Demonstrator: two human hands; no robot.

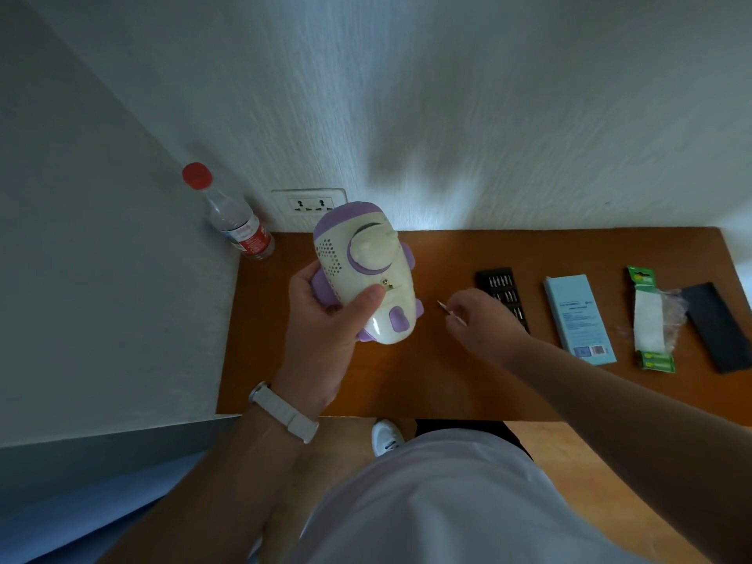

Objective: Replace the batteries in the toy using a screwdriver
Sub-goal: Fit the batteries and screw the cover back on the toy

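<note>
Brown wooden table (366,380) fills the middle of the view, its far edge against a white textured wall (447,116). Nearest is the person's white shirt (447,502), with one white shoe (385,437) showing on the floor below the table's near edge. A white watch strap (285,411) circles the left wrist.

The left hand (325,331) grips the toy (366,270), a cream and purple rounded body, fingers wrapped round its left side and the thumb pressed on its underside just beside a small screw (384,283). It is held over the left part of the table.

To the right of it, the right hand (476,319) hangs low over the table, its fingertips pinching a thin screwdriver (445,309) whose tip points left toward the toy but is apart from it.

Behind that hand lies a black bit tray (498,280). Farther right lie a pale blue box (578,319), a green battery pack (649,319) and a black cover (720,331), side by side.

At the far left corner stands a clear bottle (236,221) with a red cap, near a wall socket (311,205).
</note>
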